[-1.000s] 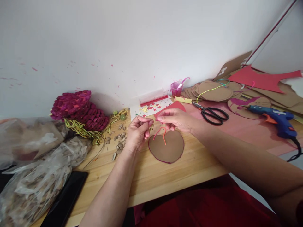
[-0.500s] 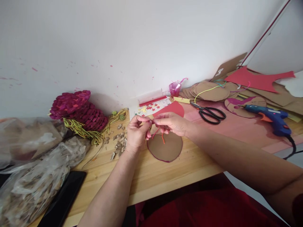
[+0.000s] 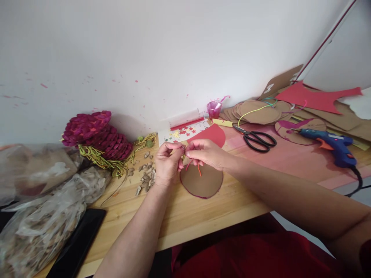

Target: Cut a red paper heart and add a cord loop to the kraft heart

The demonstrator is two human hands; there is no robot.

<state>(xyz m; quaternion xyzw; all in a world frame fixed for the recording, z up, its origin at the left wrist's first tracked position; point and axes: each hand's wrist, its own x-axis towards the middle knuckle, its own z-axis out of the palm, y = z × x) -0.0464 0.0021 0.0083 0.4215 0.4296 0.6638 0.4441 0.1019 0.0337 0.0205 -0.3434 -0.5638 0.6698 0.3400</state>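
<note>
My left hand (image 3: pixel 169 160) and my right hand (image 3: pixel 204 152) meet fingertip to fingertip above the table, both pinched closed. Something small and dark, perhaps a cord, shows between the fingertips, too small to make out. Just below them a round piece of brown cardboard (image 3: pixel 201 183) with a purple edge lies flat on the wooden table (image 3: pixel 185 227). An orange strand (image 3: pixel 199 170) and a pink strand (image 3: pixel 188 166) hang down by the fingers over its upper part. Behind my hands lies a red paper piece (image 3: pixel 216 134).
Scissors (image 3: pixel 257 139) and a blue glue gun (image 3: pixel 337 144) lie at the right, before cardboard discs (image 3: pixel 255 111). A purple cup (image 3: pixel 214 109) stands by the wall. Left are shells (image 3: pixel 146 178), a magenta stack (image 3: pixel 95 135), plastic bags (image 3: pixel 52 216) and a black slab (image 3: pixel 78 243).
My right hand has shifted slightly left and its fingers have bent more around the fingertips of my left hand. My left hand has hardly moved.
</note>
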